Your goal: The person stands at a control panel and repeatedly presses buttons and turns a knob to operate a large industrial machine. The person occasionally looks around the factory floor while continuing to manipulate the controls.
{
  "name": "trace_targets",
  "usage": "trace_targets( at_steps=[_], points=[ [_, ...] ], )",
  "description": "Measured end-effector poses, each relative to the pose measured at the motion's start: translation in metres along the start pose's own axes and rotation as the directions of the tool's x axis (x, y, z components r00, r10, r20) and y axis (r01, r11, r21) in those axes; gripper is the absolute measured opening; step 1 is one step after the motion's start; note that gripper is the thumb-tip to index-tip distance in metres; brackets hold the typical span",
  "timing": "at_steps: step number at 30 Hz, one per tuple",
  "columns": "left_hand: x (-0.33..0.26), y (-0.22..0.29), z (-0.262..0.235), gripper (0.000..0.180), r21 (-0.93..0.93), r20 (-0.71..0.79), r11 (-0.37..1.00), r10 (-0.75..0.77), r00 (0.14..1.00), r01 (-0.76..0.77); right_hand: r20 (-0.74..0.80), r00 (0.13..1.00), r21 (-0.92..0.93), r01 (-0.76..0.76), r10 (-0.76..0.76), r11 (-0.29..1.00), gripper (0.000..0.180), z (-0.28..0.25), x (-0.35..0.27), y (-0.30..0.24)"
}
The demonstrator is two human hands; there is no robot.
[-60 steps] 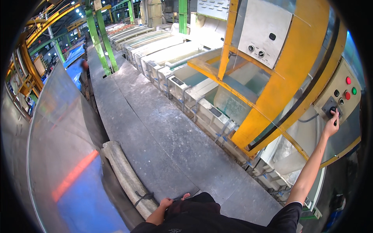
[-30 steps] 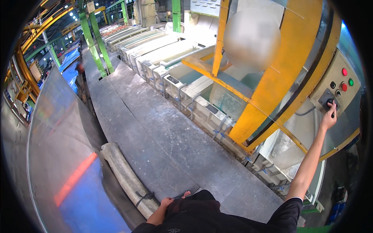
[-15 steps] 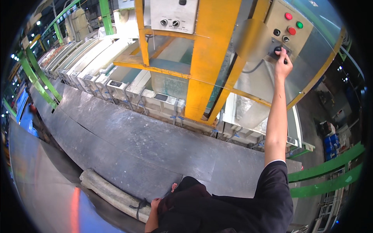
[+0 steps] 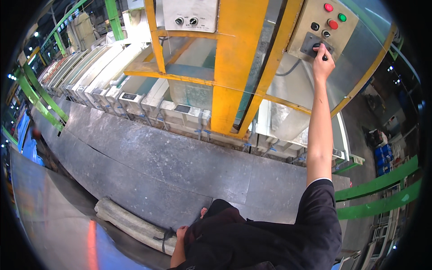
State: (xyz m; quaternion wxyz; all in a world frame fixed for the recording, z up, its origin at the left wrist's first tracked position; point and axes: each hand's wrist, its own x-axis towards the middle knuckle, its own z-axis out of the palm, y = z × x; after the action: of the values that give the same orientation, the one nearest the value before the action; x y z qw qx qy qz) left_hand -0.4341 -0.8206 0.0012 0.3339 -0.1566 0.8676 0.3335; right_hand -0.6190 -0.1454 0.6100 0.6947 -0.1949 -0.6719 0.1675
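Observation:
My right arm reaches out to a beige control panel (image 4: 308, 20) at the upper right. My right hand (image 4: 324, 66) is closed around a black lever knob (image 4: 317, 46) on the panel's grey plate; the fingers partly cover it. Above it on the panel sit a black selector switch (image 4: 326, 33), red push buttons (image 4: 332, 24) and a green push button (image 4: 342, 17). Low beside my dark clothing hangs my left hand (image 4: 182, 232), near a long pale roll (image 4: 132, 224) tied with a black strap. Its fingers are mostly hidden, and I cannot tell whether they hold anything.
A yellow steel frame (image 4: 234, 67) stands before me, carrying a second switch box (image 4: 189, 13). Behind it a row of pale tanks (image 4: 101, 74) runs off to the far left. Green rails (image 4: 378, 193) are at the right. Grey metal plates (image 4: 157, 155) form the floor.
The view has shifted a little, so the panel and frame sit higher and farther left. My right hand stays on the lever knob; my left hand remains low by my side.

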Motion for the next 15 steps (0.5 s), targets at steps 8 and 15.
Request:
trace_targets(
  at_steps=[8,15],
  points=[
    [0.008,0.001,0.001,0.036,0.039,0.017,0.999,0.009,1.0,-0.01,-0.009,0.998,0.025,0.057,-0.057,0.998,0.027,0.001,0.0,0.002],
    [0.012,-0.004,0.007,0.036,-0.005,0.046,1.0,0.019,0.999,-0.018,0.069,0.994,0.047,0.077,-0.08,0.996,0.024,-0.005,0.003,0.005]
  ],
)
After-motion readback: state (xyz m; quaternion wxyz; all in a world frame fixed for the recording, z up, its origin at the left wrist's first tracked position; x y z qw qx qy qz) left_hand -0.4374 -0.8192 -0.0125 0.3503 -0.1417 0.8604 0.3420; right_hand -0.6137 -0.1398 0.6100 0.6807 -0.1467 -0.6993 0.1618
